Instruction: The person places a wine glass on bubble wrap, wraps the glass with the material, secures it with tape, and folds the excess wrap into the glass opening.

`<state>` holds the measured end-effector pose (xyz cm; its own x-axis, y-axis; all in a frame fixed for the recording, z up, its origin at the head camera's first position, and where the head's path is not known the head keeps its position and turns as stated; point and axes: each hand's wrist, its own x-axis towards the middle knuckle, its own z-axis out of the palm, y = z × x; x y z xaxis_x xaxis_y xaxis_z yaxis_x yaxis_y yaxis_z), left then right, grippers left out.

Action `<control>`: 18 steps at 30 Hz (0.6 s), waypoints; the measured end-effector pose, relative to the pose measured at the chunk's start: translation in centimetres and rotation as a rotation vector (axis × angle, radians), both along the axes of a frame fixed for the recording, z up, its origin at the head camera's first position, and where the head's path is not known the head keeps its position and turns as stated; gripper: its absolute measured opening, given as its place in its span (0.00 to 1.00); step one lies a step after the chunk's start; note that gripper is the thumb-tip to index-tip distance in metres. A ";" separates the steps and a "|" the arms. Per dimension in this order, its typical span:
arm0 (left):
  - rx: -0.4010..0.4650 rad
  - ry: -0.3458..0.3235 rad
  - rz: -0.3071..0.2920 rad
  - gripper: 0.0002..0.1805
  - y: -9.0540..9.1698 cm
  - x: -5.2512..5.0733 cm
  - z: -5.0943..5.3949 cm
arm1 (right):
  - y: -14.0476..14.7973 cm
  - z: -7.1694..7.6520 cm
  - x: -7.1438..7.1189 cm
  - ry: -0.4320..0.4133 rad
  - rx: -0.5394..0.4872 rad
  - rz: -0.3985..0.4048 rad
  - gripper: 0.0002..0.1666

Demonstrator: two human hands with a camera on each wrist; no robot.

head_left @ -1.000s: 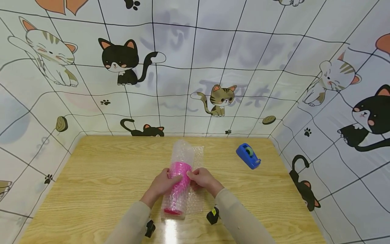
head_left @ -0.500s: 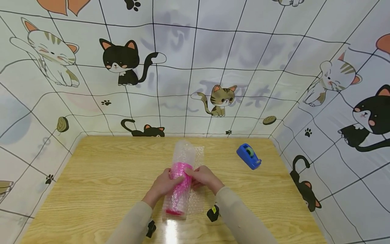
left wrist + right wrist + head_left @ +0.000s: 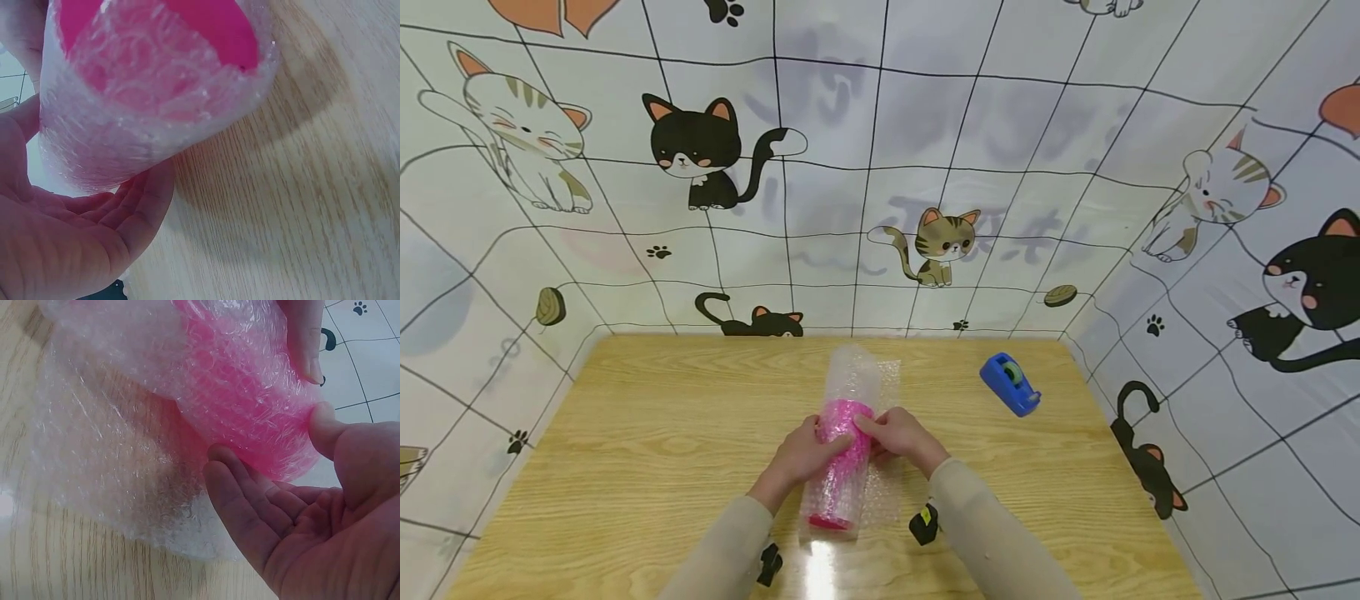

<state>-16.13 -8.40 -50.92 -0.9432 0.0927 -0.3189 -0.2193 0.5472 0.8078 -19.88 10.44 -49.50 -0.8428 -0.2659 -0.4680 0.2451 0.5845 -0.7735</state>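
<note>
A bright pink cylinder (image 3: 847,425), wrapped in clear bubble wrap (image 3: 852,371), lies lengthwise in the middle of the table. From its left side my left hand (image 3: 801,452) holds the roll, thumb on top; the left wrist view shows its fingers (image 3: 147,206) curled under the wrap. On the opposite side my right hand (image 3: 904,435) grips the roll, its thumb pressed on the pink part and its fingers (image 3: 234,494) beneath. A loose flap of bubble wrap (image 3: 112,456) spreads on the table to the right. What the pink cylinder is cannot be told through the wrap.
A blue tape dispenser (image 3: 1011,385) with a greenish roll stands at the back right of the wooden table (image 3: 662,433). Cat-printed cloth walls (image 3: 827,208) enclose the back and both sides.
The wrapped roll has turned or shifted very slightly to the right. My right thumb has moved a little further up and over the pink part. My left hand keeps its hold.
</note>
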 end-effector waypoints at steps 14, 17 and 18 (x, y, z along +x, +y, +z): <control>0.076 -0.050 0.002 0.47 -0.7 0.0 0.3 | -0.2 -0.6 0.0 -0.034 -0.039 0.016 0.30; 0.101 -0.052 0.004 0.46 -0.9 0.0 0.5 | -0.2 -0.9 0.0 -0.047 -0.060 0.022 0.29; 0.106 -0.052 0.006 0.46 -0.9 0.0 0.6 | -0.2 -0.9 0.0 -0.049 -0.065 0.025 0.29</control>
